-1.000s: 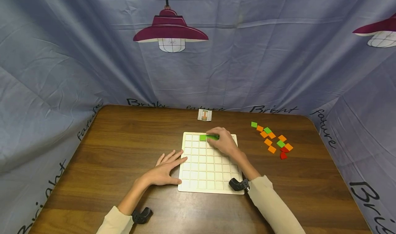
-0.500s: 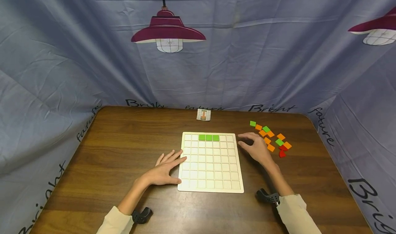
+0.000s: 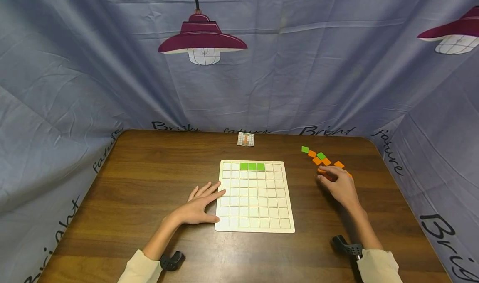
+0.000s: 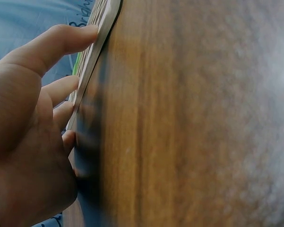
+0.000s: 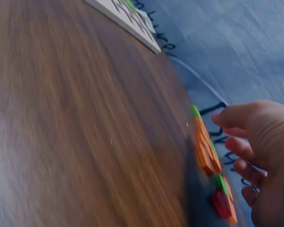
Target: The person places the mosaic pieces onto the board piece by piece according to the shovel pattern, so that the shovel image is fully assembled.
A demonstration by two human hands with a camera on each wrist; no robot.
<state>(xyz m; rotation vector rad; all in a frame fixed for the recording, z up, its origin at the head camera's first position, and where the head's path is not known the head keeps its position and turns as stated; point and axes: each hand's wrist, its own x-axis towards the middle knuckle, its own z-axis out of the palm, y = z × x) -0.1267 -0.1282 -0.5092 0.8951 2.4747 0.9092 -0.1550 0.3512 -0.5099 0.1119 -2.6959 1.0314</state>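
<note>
A pale wooden grid board [image 3: 248, 200] lies on the table, with three green square tiles [image 3: 252, 166] side by side in its far row. My left hand [image 3: 197, 207] is spread against the board's left edge, and in the left wrist view its thumb [image 4: 75, 38] touches that edge. Over the loose tiles to the right hovers my right hand [image 3: 341, 187], its fingers loosely bent. In the right wrist view nothing shows between thumb and fingers. Orange tiles [image 5: 205, 151] and a red piece [image 5: 220, 203] lie below this hand; from the head view it hides several of them.
A small card [image 3: 245, 139] with a printed grid pattern lies beyond the board, near the far table edge. More loose green [image 3: 305, 149] and orange tiles [image 3: 312, 153] trail toward the back right. A blue-grey curtain [image 3: 239, 87] surrounds the wooden table [image 3: 149, 171].
My right hand has left the green tiles in the board's far row and moved right, over the loose pieces. The left hand has stayed at the board's edge.
</note>
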